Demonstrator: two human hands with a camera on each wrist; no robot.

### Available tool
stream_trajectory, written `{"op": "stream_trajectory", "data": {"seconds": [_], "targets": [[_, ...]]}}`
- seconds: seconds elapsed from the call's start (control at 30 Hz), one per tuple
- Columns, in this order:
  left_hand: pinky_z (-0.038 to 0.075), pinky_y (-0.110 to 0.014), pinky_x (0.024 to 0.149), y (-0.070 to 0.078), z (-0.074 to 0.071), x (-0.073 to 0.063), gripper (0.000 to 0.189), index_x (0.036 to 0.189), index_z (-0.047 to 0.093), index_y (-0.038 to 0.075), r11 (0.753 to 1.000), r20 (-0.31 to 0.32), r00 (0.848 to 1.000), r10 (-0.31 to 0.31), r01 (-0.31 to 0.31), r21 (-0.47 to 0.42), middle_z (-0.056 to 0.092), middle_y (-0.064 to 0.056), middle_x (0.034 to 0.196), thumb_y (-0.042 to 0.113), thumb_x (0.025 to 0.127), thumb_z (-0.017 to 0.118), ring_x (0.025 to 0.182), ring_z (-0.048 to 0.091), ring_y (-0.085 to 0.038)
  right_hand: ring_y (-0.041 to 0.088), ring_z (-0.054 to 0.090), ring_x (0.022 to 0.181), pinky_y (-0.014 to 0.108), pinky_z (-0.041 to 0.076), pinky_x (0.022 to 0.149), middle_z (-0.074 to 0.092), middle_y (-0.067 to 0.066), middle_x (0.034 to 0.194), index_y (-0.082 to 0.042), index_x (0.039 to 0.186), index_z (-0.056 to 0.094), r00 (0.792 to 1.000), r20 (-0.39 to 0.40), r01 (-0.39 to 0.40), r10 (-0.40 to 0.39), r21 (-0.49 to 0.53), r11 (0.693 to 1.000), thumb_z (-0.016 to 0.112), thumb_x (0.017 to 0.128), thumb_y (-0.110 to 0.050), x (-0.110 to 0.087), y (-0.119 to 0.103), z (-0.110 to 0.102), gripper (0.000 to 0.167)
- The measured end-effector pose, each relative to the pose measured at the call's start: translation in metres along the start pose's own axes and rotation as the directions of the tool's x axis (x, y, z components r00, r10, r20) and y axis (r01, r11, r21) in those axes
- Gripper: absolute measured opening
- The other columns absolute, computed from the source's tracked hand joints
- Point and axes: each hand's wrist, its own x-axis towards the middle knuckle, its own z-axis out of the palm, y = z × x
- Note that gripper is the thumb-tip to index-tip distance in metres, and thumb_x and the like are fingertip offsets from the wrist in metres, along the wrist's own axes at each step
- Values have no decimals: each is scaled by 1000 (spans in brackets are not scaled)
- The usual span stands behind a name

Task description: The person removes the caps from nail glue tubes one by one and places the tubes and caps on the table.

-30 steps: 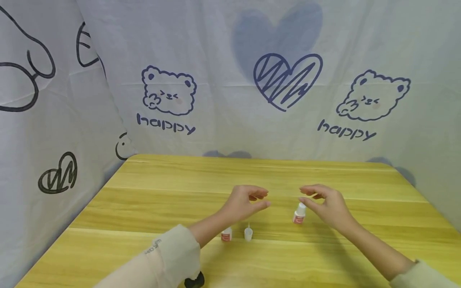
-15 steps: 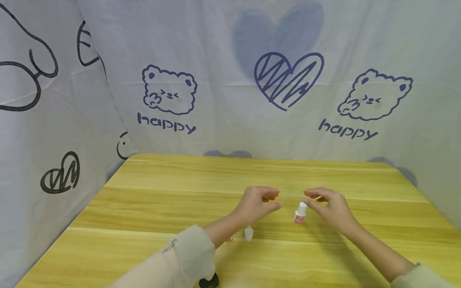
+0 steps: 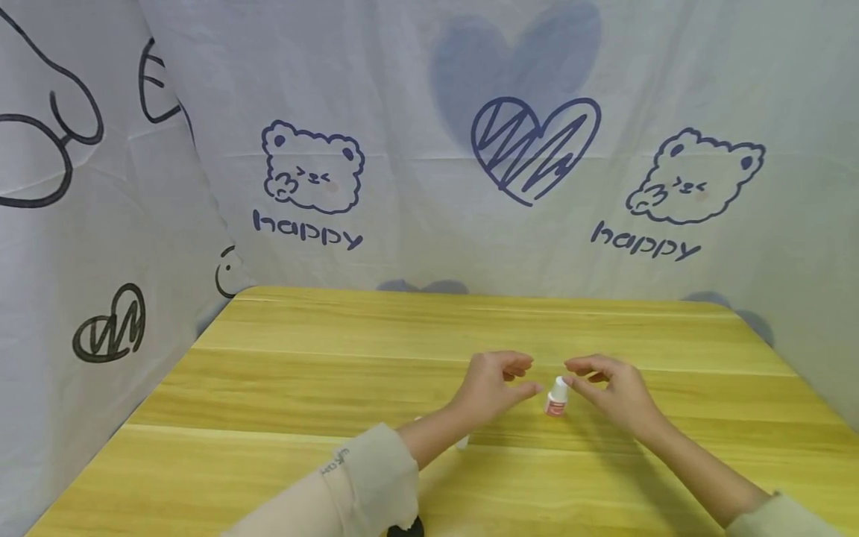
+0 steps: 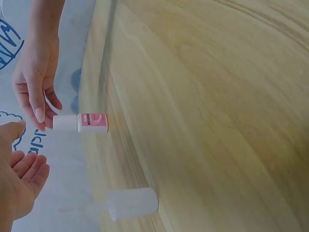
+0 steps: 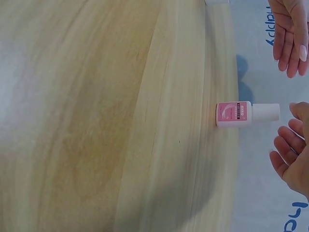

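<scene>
A small white bottle point(image 3: 555, 406) with a pink label and a tall white cap point(image 5: 265, 112) stands upright on the table, between my two hands. My right hand point(image 3: 620, 388) is just right of the cap, fingers loosely curved and thumb right at its top. From the left, my left hand point(image 3: 493, 384) comes near the bottle, thumb and fingers parted with nothing between them. Below my left forearm is a loose white cap point(image 4: 133, 203) with a thin stem sticking up; the head view shows only a sliver of it.
The yellow wood-grain table point(image 3: 302, 373) is backed by a pale cloth point(image 3: 416, 224) with bear and heart drawings. A black rounded object point(image 3: 406, 528) shows below my left sleeve. Behind my left forearm, a second bottle is almost wholly hidden.
My left hand has moved right, closer to the capped bottle, and its forearm now covers the second bottle and most of the loose cap. My right hand has stayed nearly in place.
</scene>
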Motion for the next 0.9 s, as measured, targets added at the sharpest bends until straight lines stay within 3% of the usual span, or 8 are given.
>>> {"op": "stream_trajectory", "data": {"seconds": [0.37, 0.63, 0.73, 0.9], "targets": [[55, -23, 81, 5, 12, 0, 33, 111, 65, -1, 998, 22, 999, -32, 31, 48, 67, -13, 112, 16, 83, 70, 97, 66, -19, 16, 63, 82, 23, 53, 71, 71, 11, 93, 0, 97, 69, 997, 52, -48, 48, -7, 999, 69, 83, -11, -1, 1, 1, 17], [55, -20, 76, 8, 26, -4, 37, 111, 65, 0, 993, 27, 997, -78, 75, 97, 67, -13, 112, 21, 81, 72, 97, 66, -21, 17, 64, 80, 20, 53, 69, 71, 8, 91, -4, 92, 71, 997, 79, -21, 22, -18, 1000, 69, 83, -11, -3, 3, 2, 12], [55, -25, 81, 10, 31, -6, 43, 114, 63, -1, 992, 17, 995, -98, 96, 78, 65, -15, 115, 25, 81, 72, 102, 65, -24, 17, 64, 80, 20, 53, 69, 72, 8, 91, -3, 92, 71, 996, 84, -15, 16, -15, 1000, 69, 83, -10, -3, 3, 3, 11], [53, -28, 89, 13, 38, -12, 42, 116, 60, -3, 993, -36, 994, -101, 102, 52, 64, -15, 118, 18, 82, 71, 109, 62, -26, 20, 65, 79, 20, 53, 68, 72, 9, 91, -3, 91, 71, 996, 91, -17, 18, -11, 1000, 68, 83, -9, -3, 3, 3, 11]]}}
